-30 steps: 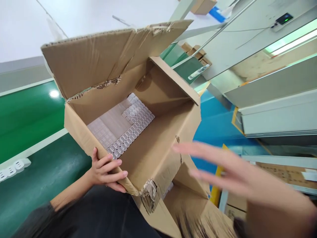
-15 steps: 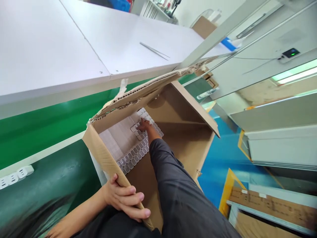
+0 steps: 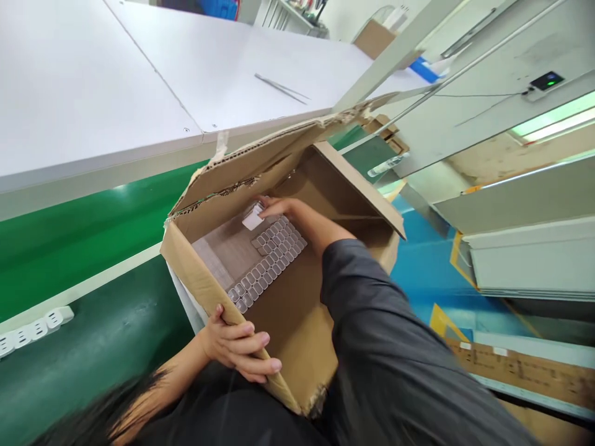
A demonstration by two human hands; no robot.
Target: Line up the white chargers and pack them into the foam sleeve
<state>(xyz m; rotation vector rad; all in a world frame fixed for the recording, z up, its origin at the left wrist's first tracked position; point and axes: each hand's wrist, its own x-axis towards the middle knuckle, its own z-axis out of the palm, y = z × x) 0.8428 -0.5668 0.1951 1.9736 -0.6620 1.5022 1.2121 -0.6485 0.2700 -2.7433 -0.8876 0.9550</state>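
Note:
A large open cardboard box (image 3: 288,347) is tilted in front of me, its near left wall under my left hand (image 3: 242,347). The fingers lie over that wall's edge, with the thumb on the outer side, gripping it. Inside, rows of small clear rounded-rectangle plastic cases (image 3: 279,244) lie packed side by side on a greyish sheet (image 3: 227,248). My right hand (image 3: 274,207) reaches into the box near its far wall. Its fingers are closed on a small whitish translucent case (image 3: 252,218), above the sheet and beyond the rows.
A white table (image 3: 186,68) stands beyond the box, with metal tweezers (image 3: 281,88) on it. The box's torn far flap (image 3: 279,139) rises beside the table edge. A power strip (image 3: 37,331) lies at left. Cartons (image 3: 525,371) stand at lower right.
My right hand has moved from over the rows toward the box's far wall, and a whitish case now shows in its fingers. My left hand keeps its hold on the box edge.

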